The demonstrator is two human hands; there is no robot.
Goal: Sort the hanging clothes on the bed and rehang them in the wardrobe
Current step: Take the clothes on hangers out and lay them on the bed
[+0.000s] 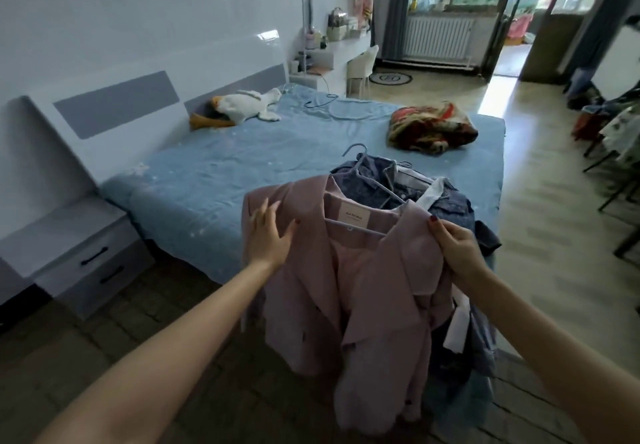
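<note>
A pink jacket [374, 291] on a pale hanger [356, 230] hangs over the near corner of the blue bed [214, 173]. My left hand [268, 235] lies flat on the jacket's left shoulder, fingers spread. My right hand [459, 248] pinches the jacket's right shoulder. Behind the jacket lies a pile of dark blue denim clothes [408, 189] on hangers, with a light blue hanger hook [356, 151] sticking up. More dark and white garments droop off the bed under my right arm.
A folded red patterned blanket [431, 126] and a white goose plush [247, 106] lie farther up the bed. A grey nightstand [79, 253] stands at the left. A clothes rack with garments [616, 132] stands at the right edge. Bare floor runs right of the bed.
</note>
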